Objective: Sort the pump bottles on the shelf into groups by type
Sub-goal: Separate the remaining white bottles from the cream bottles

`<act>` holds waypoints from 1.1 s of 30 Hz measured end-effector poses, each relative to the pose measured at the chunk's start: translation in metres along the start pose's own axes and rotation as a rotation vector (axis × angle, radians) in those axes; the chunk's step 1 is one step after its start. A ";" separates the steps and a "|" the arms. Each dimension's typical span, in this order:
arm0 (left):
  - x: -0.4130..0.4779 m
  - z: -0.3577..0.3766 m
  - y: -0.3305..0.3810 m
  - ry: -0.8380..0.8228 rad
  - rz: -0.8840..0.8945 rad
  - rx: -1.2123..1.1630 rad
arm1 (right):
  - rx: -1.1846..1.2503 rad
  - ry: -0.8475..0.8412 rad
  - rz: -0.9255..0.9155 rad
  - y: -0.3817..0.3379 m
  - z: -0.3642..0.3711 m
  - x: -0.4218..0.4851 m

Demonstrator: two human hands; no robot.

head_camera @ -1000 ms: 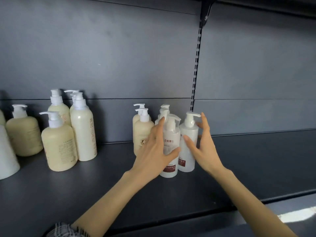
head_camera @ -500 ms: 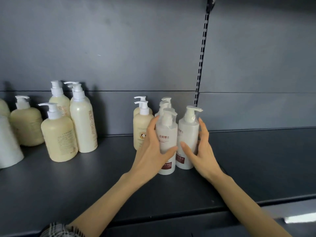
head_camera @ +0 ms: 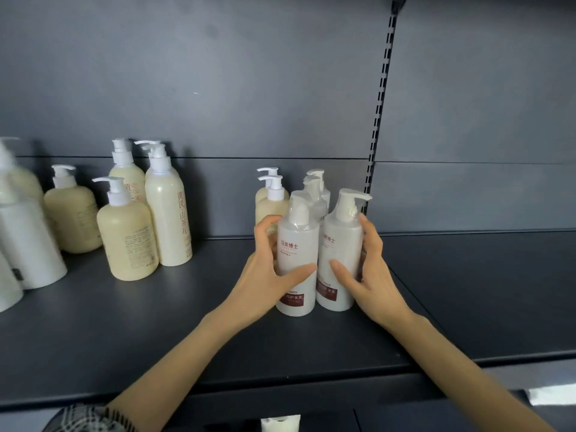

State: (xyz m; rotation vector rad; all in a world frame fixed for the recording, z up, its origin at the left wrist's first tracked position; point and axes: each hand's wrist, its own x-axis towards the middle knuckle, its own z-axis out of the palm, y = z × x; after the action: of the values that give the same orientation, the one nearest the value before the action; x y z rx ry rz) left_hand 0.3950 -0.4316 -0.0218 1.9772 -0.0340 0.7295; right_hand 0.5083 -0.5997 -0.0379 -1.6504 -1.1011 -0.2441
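Observation:
Two white pump bottles with dark red labels stand side by side at the middle of the dark shelf [head_camera: 156, 322]. My left hand [head_camera: 265, 275] wraps the left white bottle [head_camera: 297, 244], thumb across its front. My right hand [head_camera: 371, 269] wraps the right white bottle [head_camera: 339, 241]. Behind them stand two more white bottles [head_camera: 318, 194] and two small cream pump bottles [head_camera: 271, 204]. To the left stands a group of cream bottles: a squat one [head_camera: 126, 235], a tall slim one [head_camera: 166, 213] and others behind.
Large white bottles [head_camera: 25, 238] stand at the far left edge. A slotted upright rail [head_camera: 378, 104] runs up the back wall just right of the middle group. The shelf's right half [head_camera: 483, 291] is bare. A white cap [head_camera: 280, 424] shows below the shelf front.
Both hands have closed in from hovering by the two front white bottles to wrapping them. The view has shifted closer and slightly left.

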 end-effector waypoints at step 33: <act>-0.091 -0.078 0.023 0.209 0.021 0.289 | 0.257 -0.210 0.027 -0.053 0.052 -0.001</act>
State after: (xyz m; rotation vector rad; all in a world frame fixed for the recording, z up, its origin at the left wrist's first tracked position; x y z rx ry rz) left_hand 0.2759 -0.4049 -0.0235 2.1635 0.1858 0.9967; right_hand 0.4490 -0.5571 -0.0247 -1.4821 -1.2118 0.0883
